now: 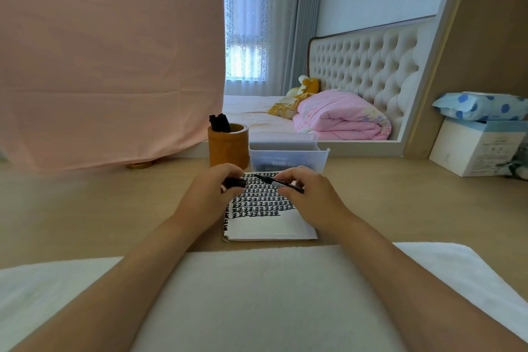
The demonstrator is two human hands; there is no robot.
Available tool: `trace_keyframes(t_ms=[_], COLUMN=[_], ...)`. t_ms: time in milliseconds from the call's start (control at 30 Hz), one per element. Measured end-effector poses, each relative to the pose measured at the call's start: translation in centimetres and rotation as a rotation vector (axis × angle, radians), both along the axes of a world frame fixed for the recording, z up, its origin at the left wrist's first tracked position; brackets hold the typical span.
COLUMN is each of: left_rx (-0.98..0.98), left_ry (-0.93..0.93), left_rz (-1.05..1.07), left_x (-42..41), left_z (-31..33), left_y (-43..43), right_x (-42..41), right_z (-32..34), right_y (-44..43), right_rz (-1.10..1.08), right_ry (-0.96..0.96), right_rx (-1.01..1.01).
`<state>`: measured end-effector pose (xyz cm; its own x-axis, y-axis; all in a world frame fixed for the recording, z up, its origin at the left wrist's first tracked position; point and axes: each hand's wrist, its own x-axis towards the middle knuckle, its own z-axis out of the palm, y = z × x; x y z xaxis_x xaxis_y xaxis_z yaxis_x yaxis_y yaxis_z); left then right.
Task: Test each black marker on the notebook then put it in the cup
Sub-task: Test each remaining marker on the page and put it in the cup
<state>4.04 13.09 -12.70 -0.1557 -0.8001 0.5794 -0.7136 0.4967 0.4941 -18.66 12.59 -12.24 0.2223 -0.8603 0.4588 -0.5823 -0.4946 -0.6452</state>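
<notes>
Closest in, a white towel (257,294) lies along the front edge of the desk (85,208), and both bare forearms cross over it. Just beyond sits the open notebook (268,226), its upper page crowded with rows of black marks (the lower strip is blank).

Both hands hover above the top of the notebook. The right hand (308,194) pinches a black marker (281,182) in curled fingers, with the tip pointing left. The left hand (211,191) grips a short black cap (235,182), close to that tip but apart from it.

Behind the notebook, a brown cup (228,148) stands on the left with several black markers (219,122) upright inside. Just beside it on the right is a clear plastic bin (288,156) with dark items lying in the bottom.

Further back, a pink cloth (108,51) hangs on the left. To the right, a blue-dotted tissue pack (483,106) rests on a white box (474,148). Farthest away are a bed with a folded pink quilt (340,117), a yellow plush toy (307,86), and a curtained window (247,23).
</notes>
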Motion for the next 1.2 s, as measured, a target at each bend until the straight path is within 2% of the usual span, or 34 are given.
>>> trace_keyframes(t_ms=[267, 533, 833, 1067, 1200], left_rx=[0.007, 0.009, 0.045, 0.109, -0.005], left_ry=[0.004, -0.087, -0.183, -0.144, -0.181], left_rz=[-0.034, -0.09, -0.132, -0.166, -0.162], left_x=[-0.5, -0.8, -0.8, -1.0, -1.3], left_z=[0.1, -0.1, 0.6, 0.8, 1.3], left_y=[0.3, 0.3, 1.0, 1.3, 1.6], right_x=[-0.3, 0.1, 0.1, 0.2, 0.4], right_z=[-0.1, -0.3, -0.3, -0.2, 0.2], right_y=[-0.1, -0.3, 0.0, 0.0, 0.0], right_rz=[-0.034, 0.003, 0.04, 0.087, 0.131], right_ry=[0.125, 0.165, 0.258, 0.168, 0.14], right_rx=[-0.1, -0.138, -0.306, -0.35, -0.287])
